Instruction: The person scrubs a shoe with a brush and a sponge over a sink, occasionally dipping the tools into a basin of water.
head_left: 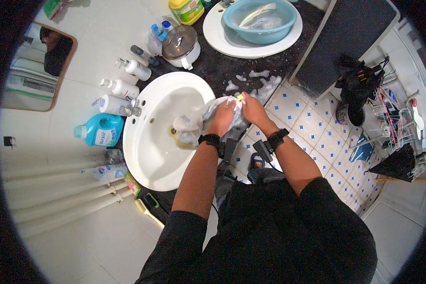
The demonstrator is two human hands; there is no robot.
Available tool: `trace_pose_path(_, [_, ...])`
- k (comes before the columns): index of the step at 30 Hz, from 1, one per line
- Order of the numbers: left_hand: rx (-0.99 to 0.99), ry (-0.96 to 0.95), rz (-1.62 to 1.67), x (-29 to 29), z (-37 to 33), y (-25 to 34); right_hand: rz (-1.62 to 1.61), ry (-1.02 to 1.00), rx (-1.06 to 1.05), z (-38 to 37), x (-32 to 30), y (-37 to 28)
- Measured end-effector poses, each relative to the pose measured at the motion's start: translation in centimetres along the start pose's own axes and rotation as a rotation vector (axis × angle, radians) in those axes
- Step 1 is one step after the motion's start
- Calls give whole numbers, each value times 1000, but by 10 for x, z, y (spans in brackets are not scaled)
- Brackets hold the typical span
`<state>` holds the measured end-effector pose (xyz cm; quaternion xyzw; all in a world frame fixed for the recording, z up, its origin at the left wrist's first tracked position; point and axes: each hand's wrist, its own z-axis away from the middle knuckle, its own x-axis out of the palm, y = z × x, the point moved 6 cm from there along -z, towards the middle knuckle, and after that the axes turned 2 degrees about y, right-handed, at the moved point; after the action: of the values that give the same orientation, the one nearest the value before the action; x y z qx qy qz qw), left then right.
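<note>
Over the right rim of the white sink (201, 85), both my hands work at a wet, soapy white cloth (237, 124). My left hand (224, 117) is closed on the cloth, its fingertips partly sunk in the folds. Close beside it, my right hand (254, 110) is closed round a small yellow piece (240, 97) at the cloth's upper edge; most of that piece is hidden, so its kind is unclear. Pale wet fabric (189, 127) hangs or lies in the basin near the drain, to the left of my left hand.
Foam (268, 87) spreads over the dark counter. A blue basin (260, 35) with wet laundry sits in a second sink. Pump bottles (136, 69), a blue detergent jug (104, 130) and a lidded pot (181, 47) stand along the wall. A brush (149, 213) lies lower left.
</note>
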<state>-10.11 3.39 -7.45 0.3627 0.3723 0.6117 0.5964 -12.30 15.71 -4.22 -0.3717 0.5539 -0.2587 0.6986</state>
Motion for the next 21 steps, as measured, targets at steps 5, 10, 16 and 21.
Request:
trace_pose_path(5, [77, 101, -290, 1, 2, 4, -21, 209, -155, 15, -8, -4])
trace_pose_path(10, [56, 23, -103, 7, 2, 9, 8, 143, -80, 10, -6, -7])
trace_pose_path(16, [50, 34, -154, -4, -3, -1, 91, 72, -112, -3, -5, -20])
trace_pose_path(21, [26, -18, -53, 10, 10, 16, 34, 36, -26, -2, 0, 7])
